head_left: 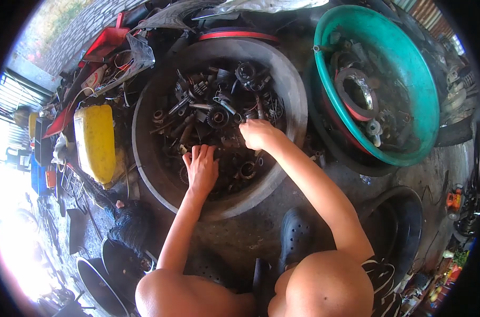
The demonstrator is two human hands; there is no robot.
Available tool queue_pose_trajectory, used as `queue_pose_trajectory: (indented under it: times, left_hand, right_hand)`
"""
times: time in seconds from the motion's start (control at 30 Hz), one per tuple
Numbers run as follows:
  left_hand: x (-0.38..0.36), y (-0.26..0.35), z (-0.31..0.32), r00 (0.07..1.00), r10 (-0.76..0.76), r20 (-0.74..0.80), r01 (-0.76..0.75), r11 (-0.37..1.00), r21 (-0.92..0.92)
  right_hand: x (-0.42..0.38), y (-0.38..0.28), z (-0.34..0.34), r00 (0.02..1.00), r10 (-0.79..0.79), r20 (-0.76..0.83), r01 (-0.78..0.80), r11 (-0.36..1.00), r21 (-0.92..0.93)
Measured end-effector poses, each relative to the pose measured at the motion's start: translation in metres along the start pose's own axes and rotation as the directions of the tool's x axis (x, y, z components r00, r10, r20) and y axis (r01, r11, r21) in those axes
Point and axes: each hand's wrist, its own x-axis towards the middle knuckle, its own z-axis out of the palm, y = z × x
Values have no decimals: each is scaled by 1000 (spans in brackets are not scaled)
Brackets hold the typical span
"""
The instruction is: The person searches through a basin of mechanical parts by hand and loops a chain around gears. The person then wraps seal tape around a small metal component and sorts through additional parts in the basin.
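A wide grey basin (140,158) in front of me holds a jumble of dark, greasy metal parts, with several gears, shafts and rings among them. My left hand (202,168) rests on the parts at the near left, its fingers apart and bent down, holding nothing I can see. Over the right side of the pile, my right hand (258,134) is closed with its knuckles up; whatever its fingers grip is hidden. A coil spring (227,105) and a toothed gear (218,117) lie just left of it.
A green tub (427,127) with more metal parts and a ring-shaped piece (356,94) stands at the right. To the left is a cut yellow container (97,142). A black basin (409,211) sits by my right knee, and dark bins (100,280) are at lower left.
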Motion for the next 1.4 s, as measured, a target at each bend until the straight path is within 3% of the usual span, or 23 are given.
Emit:
queue_pose_trajectory:
  times: [0.17, 0.3, 0.37, 0.4, 0.43, 0.5, 0.53, 0.67, 0.73, 0.83, 0.93, 1.0, 1.23, 1.3, 1.4]
  left_hand:
    - [1, 3, -3, 1000, -5, -15, 6, 999, 32]
    - [3, 3, -6, 995, 1, -97, 1, 1000, 28]
    - [9, 1, -8, 966, -132, -224, 96, 981, -166]
    - [12, -3, -13, 945, -225, -235, 167, 955, -244]
    - [17, -7, -17, 945, -227, -236, 171, 957, -236]
    - [25, -13, -24, 786, -365, -500, 120, 883, -455]
    - [25, -13, -29, 749, -357, -558, 223, 929, -296]
    - [22, -21, -21, 764, -416, -494, 376, 908, -183]
    - [22, -20, -24, 874, -272, -403, 236, 962, -137]
    - [24, -12, -21, 957, -89, -277, 86, 996, -23]
    - [25, -7, -4, 984, 0, -179, 12, 998, 66]
    - [27, -7, 6, 987, 77, -138, -59, 990, 130]
    - [45, -6, 19, 990, 96, -101, -70, 969, 235]
    - [51, -2, 19, 1000, -1, 16, -3, 966, 260]
    - [53, 8, 15, 998, -54, 35, 43, 966, 256]
  right_hand:
    - [20, 6, 22, 984, -4, -180, -16, 994, -106]
    - [17, 2, 15, 984, 40, -174, -49, 998, -49]
    - [12, -1, 6, 998, 57, 1, -57, 996, -72]
    - [10, -2, 6, 998, 61, -30, -62, 997, -49]
    - [10, -1, 4, 999, 45, -17, -46, 997, -64]
    - [8, -2, 2, 998, 40, -40, -42, 998, -38]
    - [6, -2, 2, 998, 40, -39, -41, 998, -38]
    - [1, -3, 1, 998, 28, -56, -27, 1000, 13]
    - [-1, -6, -3, 999, 34, -36, -34, 999, 1]
    - [-7, -10, -8, 999, 29, 14, -29, 1000, 5]
    - [-8, -13, -6, 999, 21, 46, -20, 1000, -24]
    - [-7, -14, -2, 999, 38, -29, -39, 999, -17]
    - [-5, -13, 0, 1000, 9, -9, -9, 1000, -20]
    - [-4, -11, 2, 998, -4, -61, 3, 1000, -25]
    - [-2, -5, 10, 992, -62, -107, 66, 997, 34]
